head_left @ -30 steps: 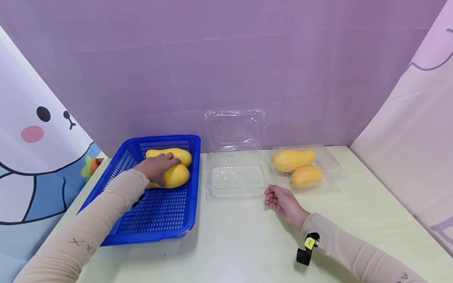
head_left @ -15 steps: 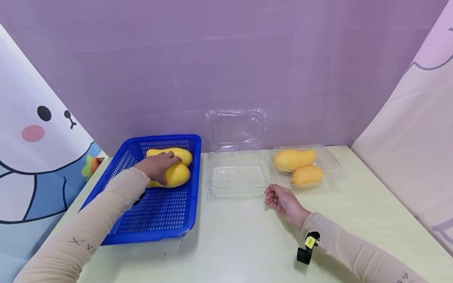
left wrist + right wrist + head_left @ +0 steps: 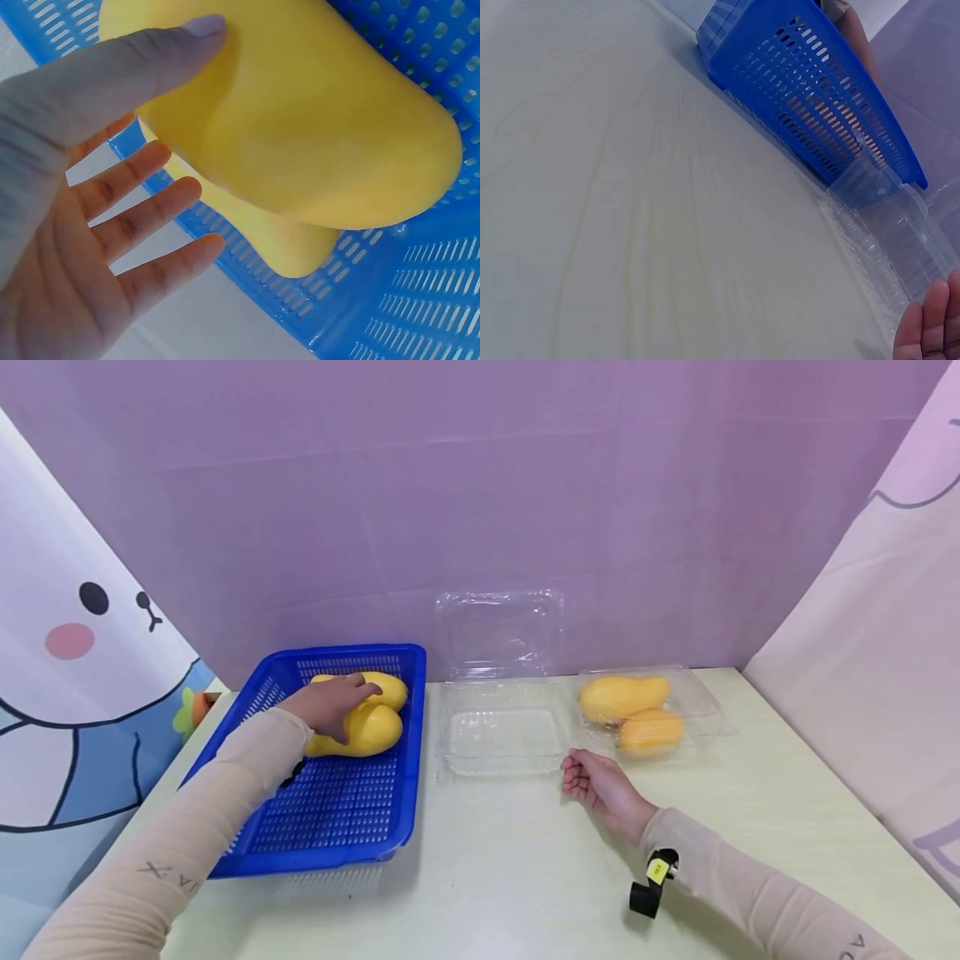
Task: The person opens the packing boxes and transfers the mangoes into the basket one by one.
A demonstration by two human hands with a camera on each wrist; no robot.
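Observation:
Two yellow mangoes lie in a blue plastic basket [image 3: 390,839]: a near mango [image 3: 375,731] and a far mango [image 3: 390,687]. My left hand [image 3: 326,703] is over them, and in the left wrist view its thumb overlaps the larger mango [image 3: 315,127] while the spread fingers stand off its side. Beside the basket stands a clear clamshell container [image 3: 502,768], lid raised against the purple backdrop, with no fruit inside. At its front right corner rests my right hand [image 3: 607,793], fingers loosely curled; in the right wrist view only several fingertips show at the edge.
To the right, another clear container [image 3: 701,693] has two mangoes [image 3: 622,697] in it. A purple cloth [image 3: 480,485] rises behind the pale table [image 3: 480,893], with printed cloths at both sides. A small camera [image 3: 647,897] is strapped to the right wrist.
My left hand has loosened and shifted slightly back and left, so more of the near mango shows. The right hand and both containers have stayed in place.

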